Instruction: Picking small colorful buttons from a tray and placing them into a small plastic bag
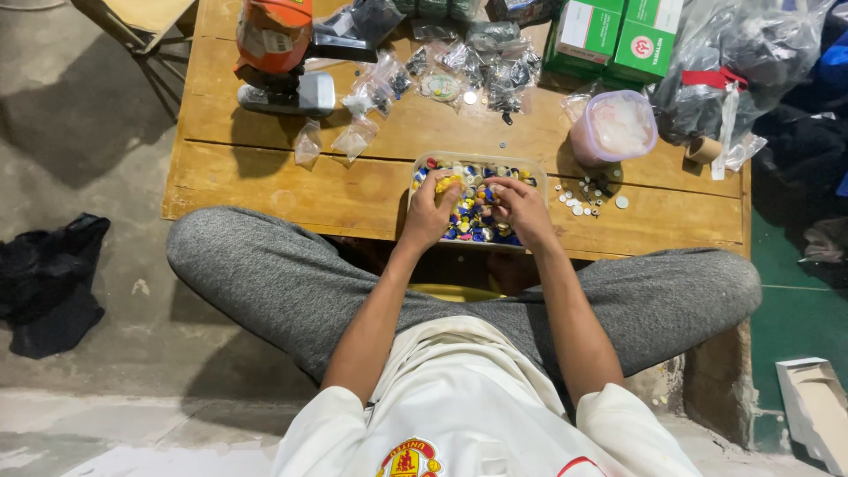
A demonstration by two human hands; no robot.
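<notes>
Currently: clear tray point(422, 164) of coloured buttons point(473, 221) sat at tabletop point(265, 177) front edge. Left hand point(430, 210) and right hand point(521, 205) both dug in, fingers curled; grip contents unclear. Step judged sorting; next pick needs fingertip pinch.

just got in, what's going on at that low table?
A person sits cross-legged at a low wooden table, both hands in a clear plastic tray of small multicoloured pieces. The left hand pinches a yellow piece at the tray's left side; the right hand rests on the pieces in the middle. A few loose white pieces lie to the right of the tray, near a lidded pink tub. Small clear bags and green boxes sit further back.
</notes>
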